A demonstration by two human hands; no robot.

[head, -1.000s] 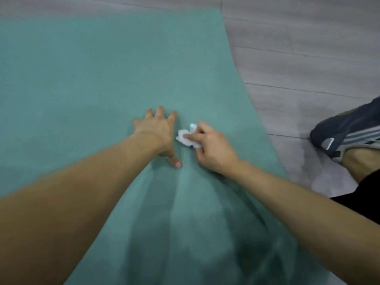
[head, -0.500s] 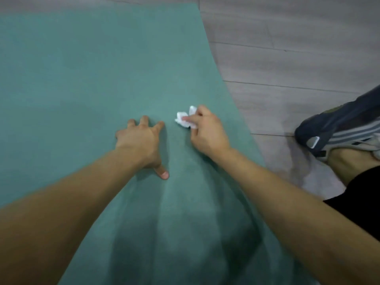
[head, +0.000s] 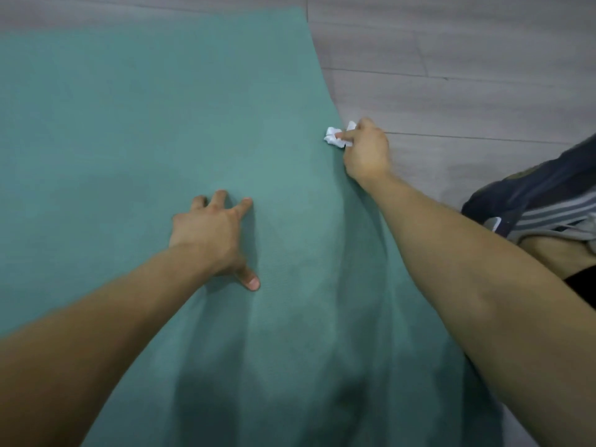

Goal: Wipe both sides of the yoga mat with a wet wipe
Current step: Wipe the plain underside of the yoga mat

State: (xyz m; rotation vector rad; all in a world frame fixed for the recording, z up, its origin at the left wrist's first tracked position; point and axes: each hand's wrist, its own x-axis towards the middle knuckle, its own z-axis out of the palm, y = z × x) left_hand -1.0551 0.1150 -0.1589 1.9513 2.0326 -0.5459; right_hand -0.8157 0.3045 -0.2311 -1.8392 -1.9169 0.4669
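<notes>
Right hand (head: 366, 153) pinching wet wipe (head: 335, 138) at yoga mat (head: 161, 124) edge, 1 o'clock | left hand (head: 209, 233) spread, pressing mat | risk: wipe slipping onto floor (head: 451, 75), picking up dirt

hands (head: 209, 235) on mat (head: 129, 124), wipe (head: 335, 138) gripped

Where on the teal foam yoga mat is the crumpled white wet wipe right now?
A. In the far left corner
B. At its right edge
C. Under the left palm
B: the right hand pinches the crumpled white wet wipe at the teal foam yoga mat's right edge.
</notes>
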